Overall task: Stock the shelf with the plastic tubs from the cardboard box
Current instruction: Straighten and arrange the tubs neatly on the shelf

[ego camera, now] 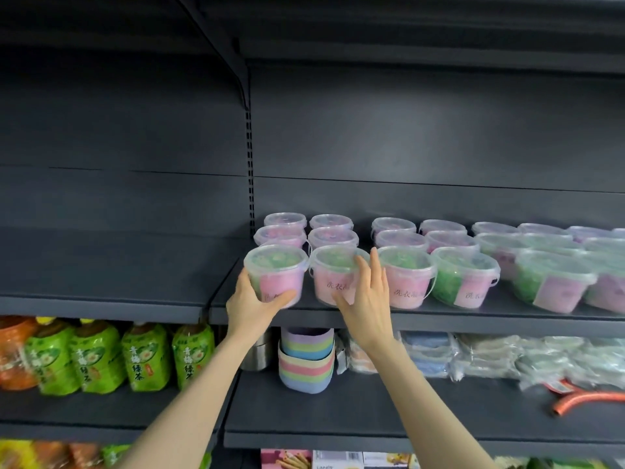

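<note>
Front-left tub [275, 275] gripped at the shelf [439, 319] edge by the left hand [250, 306].
It is stood upright, with the left fingers [244, 282] and thumb curled round its lower wall. The second tub [333, 279], just right of them, is touched by the straight, spread fingers of the right hand [367, 299], set in the gap before the third tub [404, 275].

Green tea btls [142, 358] lower left; pastel bowl stack [306, 360] beside wrapped pkgs [473, 355]; orange hose [585, 399] right.
</note>
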### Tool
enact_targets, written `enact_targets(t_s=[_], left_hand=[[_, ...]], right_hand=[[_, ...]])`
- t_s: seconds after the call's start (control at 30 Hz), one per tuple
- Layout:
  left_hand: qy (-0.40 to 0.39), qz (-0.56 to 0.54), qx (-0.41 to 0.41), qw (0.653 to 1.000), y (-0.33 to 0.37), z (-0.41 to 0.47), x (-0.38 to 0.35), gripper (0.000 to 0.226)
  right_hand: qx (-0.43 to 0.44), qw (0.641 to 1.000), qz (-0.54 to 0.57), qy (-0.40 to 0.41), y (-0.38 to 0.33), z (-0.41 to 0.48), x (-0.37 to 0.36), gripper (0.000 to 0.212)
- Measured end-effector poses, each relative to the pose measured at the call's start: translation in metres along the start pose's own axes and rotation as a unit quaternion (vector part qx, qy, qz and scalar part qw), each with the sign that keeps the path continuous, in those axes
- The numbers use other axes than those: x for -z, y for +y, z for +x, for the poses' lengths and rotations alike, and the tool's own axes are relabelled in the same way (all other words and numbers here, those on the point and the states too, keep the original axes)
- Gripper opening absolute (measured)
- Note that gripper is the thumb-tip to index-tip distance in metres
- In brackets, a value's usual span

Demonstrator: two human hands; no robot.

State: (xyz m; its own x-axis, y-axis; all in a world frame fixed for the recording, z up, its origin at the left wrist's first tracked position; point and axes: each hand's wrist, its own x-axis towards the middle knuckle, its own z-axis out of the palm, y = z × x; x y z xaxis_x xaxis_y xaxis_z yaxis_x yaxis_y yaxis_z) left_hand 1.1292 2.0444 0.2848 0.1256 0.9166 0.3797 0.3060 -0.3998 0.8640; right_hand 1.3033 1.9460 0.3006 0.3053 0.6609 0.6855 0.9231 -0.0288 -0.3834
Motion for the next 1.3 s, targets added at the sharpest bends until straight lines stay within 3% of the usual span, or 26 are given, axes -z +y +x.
enact_targets(t_s=[0.1, 0.17, 0.37, 0.53, 0.77, 1.0, 1.3], left_hand=[[0.001, 0.041, 0.012, 0.999, -0.006, -0.002, -0.003, 0.101], [0.001, 0.043, 0.028, 0.999, -0.007, -0.002, -0.003, 0.101], [-0.015, 0.057, 0.016, 0.998, -0.003, 0.000, 0.001, 0.091], [0.003, 0.073, 0.005, 0.997, -0.001, 0.001, 0.000, 0.096], [0.003, 0.069, 0.002, 0.998, -0.001, 0.001, 0.000, 0.084], [0.004, 0.083, -0.011, 0.997, -0.003, 0.002, -0.001, 0.089], [0.021, 0.094, -0.032, 0.995, -0.003, 0.000, -0.002, 0.078]], right_hand=[[-0.082, 0.991, 0.076, 0.067, -0.006, -0.021, -0.012, 0.084], [-0.156, 0.981, 0.112, 0.041, -0.006, -0.025, -0.017, 0.090], [-0.224, 0.973, 0.044, 0.008, -0.004, -0.004, -0.023, 0.104], [-0.224, 0.973, 0.056, 0.022, -0.002, -0.004, -0.028, 0.099], [-0.210, 0.976, 0.053, 0.012, 0.002, -0.007, -0.036, 0.099], [-0.211, 0.976, 0.049, 0.006, 0.005, -0.006, -0.039, 0.102], [-0.210, 0.977, 0.046, 0.005, 0.004, -0.007, -0.038, 0.100]])
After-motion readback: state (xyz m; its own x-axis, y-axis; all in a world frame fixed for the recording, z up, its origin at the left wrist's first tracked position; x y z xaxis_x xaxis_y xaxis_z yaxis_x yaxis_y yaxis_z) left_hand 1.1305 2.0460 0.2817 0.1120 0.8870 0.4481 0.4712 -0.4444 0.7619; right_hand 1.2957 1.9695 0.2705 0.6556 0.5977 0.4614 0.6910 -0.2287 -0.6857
